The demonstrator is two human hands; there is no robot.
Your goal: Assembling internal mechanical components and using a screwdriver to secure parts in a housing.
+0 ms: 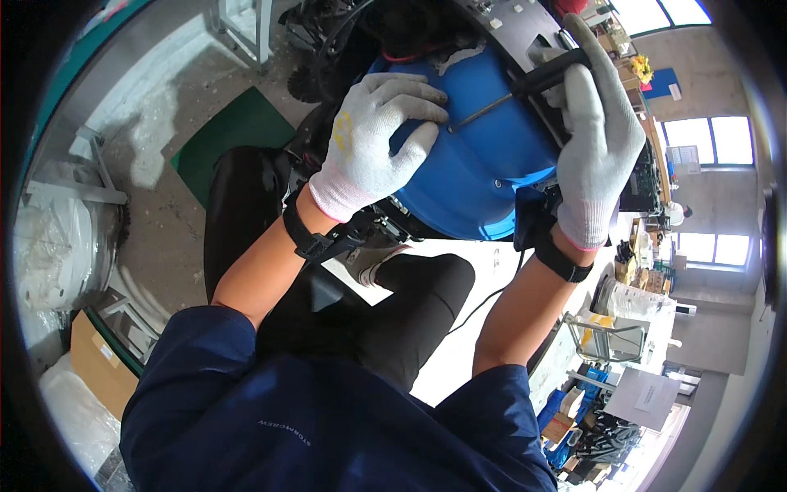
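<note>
A blue, curved plastic shell (484,156) with a glossy rim lies in front of me. My left hand (381,131), in a pale knit glove, reaches over its left side with fingers stretched and slightly bent. The thumb stands apart from the fingers, and blue shows between them. My right hand (598,123), gloved likewise, holds the black handle of a screwdriver (551,74) between thumb and fingers. Its thin metal shaft slants down left across the shell. The shaft's tip ends just beside my left fingertips; whether it touches a screw cannot be made out.
Dark machine parts and cables (328,49) crowd the area behind the shell. A green mat (234,139) lies on the floor at left, near a cardboard box (102,361). A metal-framed trolley (607,336) and stacked goods stand at right. A thin cable hangs below my right wrist.
</note>
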